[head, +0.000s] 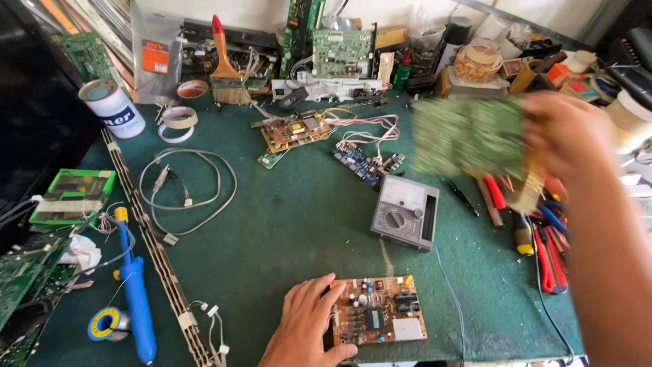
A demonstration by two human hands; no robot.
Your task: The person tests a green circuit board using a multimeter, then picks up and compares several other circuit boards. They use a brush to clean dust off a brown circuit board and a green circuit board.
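Two circuit boards in hand over the green workbench mat. Left hand low at the near edge, palm down, fingers spread and resting on the left end of a brown power-supply board, thumb hooked at its near corner; board flat on the mat, components up, pinned rather than lifted. Right hand raised at the right, closed around the edge of a green circuit board, held clear of the bench and tilted toward the camera; both blurred, so exact finger placement impossible to tell. Below that raised board, a grey analog multimeter, face up, near the mat's middle, well apart from the brown board. Right of the meter, a heap of red- and blue-handled screwdrivers and pliers. Farther back, another brown board with loose coloured wires, and a small blue board just beside it. Along the left, a blue desoldering pump, a solder spool next to it, and a looped grey cable. At the back edge, an upright paintbrush.
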